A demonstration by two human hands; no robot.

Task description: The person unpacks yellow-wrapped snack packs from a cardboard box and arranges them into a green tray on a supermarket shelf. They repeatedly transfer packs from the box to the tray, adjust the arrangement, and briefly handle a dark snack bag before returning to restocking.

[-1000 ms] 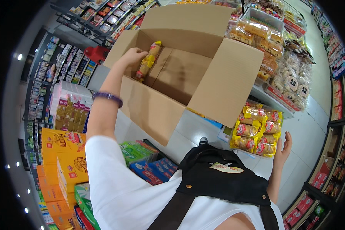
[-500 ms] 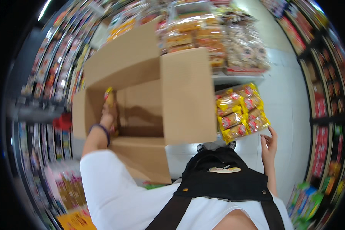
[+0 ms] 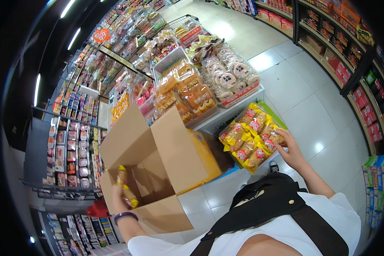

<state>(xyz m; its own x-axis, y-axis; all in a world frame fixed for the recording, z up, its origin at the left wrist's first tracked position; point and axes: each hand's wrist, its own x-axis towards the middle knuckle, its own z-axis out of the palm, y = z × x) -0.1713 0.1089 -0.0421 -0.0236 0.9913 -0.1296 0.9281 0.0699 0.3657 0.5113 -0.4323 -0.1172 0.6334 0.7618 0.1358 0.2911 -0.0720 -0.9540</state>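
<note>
Left hand [image 3: 118,193] at a pack [image 3: 129,198], its closure hidden; right hand [image 3: 291,150] half spread at the stack [image 3: 251,136]

From the left: the left fingers bend out of sight against that pack, so whether they grip it or only press it does not show. It lies inside the box [image 3: 124,147] along the left wall, seemingly end to end with another pack [image 3: 122,176]. Pressing too hard could crush the soft roll; letting go while it leans could let it roll, since slick film gives little hold. A bracelet [image 3: 126,216] sits at that wrist, near the box's rim, and might catch there if the arm came up crooked.

Next, the right flap [image 3: 174,149] stands out between box and stack, over a yellow carton [image 3: 204,154]. Anything carried low across could knock it and spill.

Farther right, the packs of the stack sit loosely in a tray [image 3: 274,114], tilted and overlapping. Pulling one by its edge could drag its neighbours down toward the shoe [image 3: 274,167]. The right hand has thumb and fingers apart at the stack's near right corner, lifting nothing; a fingertip-only pinch there might tear the wrapper or slip
</note>
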